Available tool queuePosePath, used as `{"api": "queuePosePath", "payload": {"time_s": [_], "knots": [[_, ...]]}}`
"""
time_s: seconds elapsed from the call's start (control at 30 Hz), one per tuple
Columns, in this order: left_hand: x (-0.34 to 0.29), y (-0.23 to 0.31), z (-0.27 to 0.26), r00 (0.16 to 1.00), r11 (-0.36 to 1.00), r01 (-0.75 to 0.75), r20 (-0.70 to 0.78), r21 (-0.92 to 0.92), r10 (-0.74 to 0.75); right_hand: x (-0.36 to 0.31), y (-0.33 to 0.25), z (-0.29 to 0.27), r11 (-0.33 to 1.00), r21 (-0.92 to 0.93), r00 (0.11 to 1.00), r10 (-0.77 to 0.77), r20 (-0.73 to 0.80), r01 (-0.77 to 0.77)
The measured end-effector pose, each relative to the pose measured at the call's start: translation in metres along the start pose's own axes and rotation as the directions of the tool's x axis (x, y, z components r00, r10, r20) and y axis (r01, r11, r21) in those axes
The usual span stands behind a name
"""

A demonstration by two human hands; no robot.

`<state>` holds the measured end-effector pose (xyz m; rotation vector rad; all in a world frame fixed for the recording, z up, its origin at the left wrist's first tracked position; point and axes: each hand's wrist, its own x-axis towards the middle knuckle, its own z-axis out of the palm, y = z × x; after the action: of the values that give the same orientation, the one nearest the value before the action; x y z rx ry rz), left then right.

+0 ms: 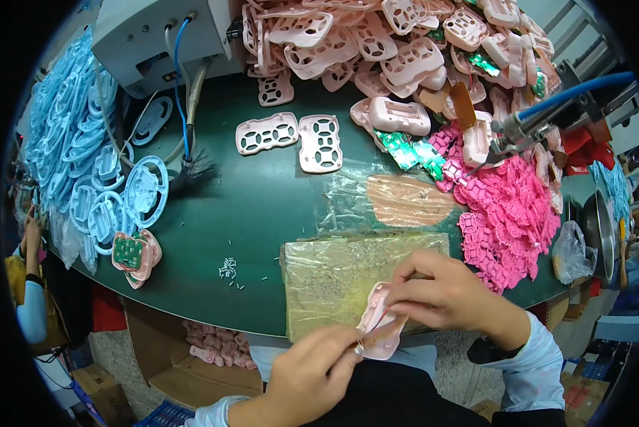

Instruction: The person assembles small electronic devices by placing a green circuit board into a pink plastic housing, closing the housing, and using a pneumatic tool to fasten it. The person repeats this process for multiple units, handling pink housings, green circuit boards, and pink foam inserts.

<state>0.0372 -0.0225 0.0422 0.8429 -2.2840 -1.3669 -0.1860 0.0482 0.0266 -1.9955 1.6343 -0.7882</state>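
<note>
The fingers of my left hand (312, 370) are curled closed on the pink shell (383, 347), which I hold tilted just over the near edge of the taped block; a small shiny bead (358, 349) sits at those fingers. My right hand (440, 288) comes in from the other side, its fingertips drawn close together over the shell's upper part beside a thin red strand (385, 313); I cannot tell whether they grip it. The taped block (326, 274) lies at the near edge of the green tabletop (227, 192). Left of it is a little heap of metal pins (228, 269), and farther left a green circuit board (128, 252) in a pink casing. Beyond the block lie two pink frames side by side. Magenta pieces (508, 220) pile up on my right, pink housings (412, 62) at the far side, blue parts (70, 135) on my left.
</note>
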Motion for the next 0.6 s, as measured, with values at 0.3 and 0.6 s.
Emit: {"api": "queuePosePath", "payload": {"time_s": [0.3,0.6], "knots": [[0.006,-0.034,0.02,0.895,0.893,-0.404,-0.113,0.2,0.431,-0.019,-0.019,0.035,0.992,-0.009,0.947,0.114,-0.3,-0.122],[0.024,-0.053,0.005,0.773,0.759,-0.628,0.02,0.17,0.635,-0.018,-0.005,0.002,0.974,0.226,1.0,0.011,0.02,-0.015]]}}
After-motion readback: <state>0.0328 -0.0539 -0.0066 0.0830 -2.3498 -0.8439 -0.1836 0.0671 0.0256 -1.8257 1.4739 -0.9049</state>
